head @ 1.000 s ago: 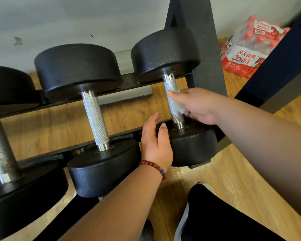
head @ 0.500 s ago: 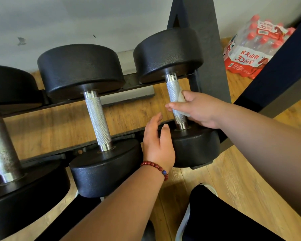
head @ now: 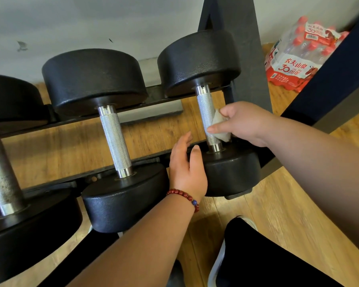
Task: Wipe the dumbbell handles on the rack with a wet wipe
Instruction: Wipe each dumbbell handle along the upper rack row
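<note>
Three black dumbbells lie across the rack [head: 153, 96]. My right hand [head: 243, 123] holds a crumpled white wet wipe [head: 219, 127] against the right side of the knurled handle [head: 205, 112] of the rightmost dumbbell [head: 199, 61]. My left hand [head: 187, 172], with a red bead bracelet at the wrist, rests with straight fingers against the near head [head: 232, 170] of that dumbbell. The middle dumbbell's handle [head: 115, 139] and the left dumbbell's dull handle [head: 0, 172] are bare.
The rack's dark upright [head: 243, 48] stands just behind my right hand. A shrink-wrapped pack of water bottles [head: 298, 52] sits on the wooden floor at the far right. My leg and a shoe [head: 247, 255] are below.
My right hand has loosened its wrap on the rightmost handle and drawn to its right side, so more of the wipe and handle show. My left hand stays put.
</note>
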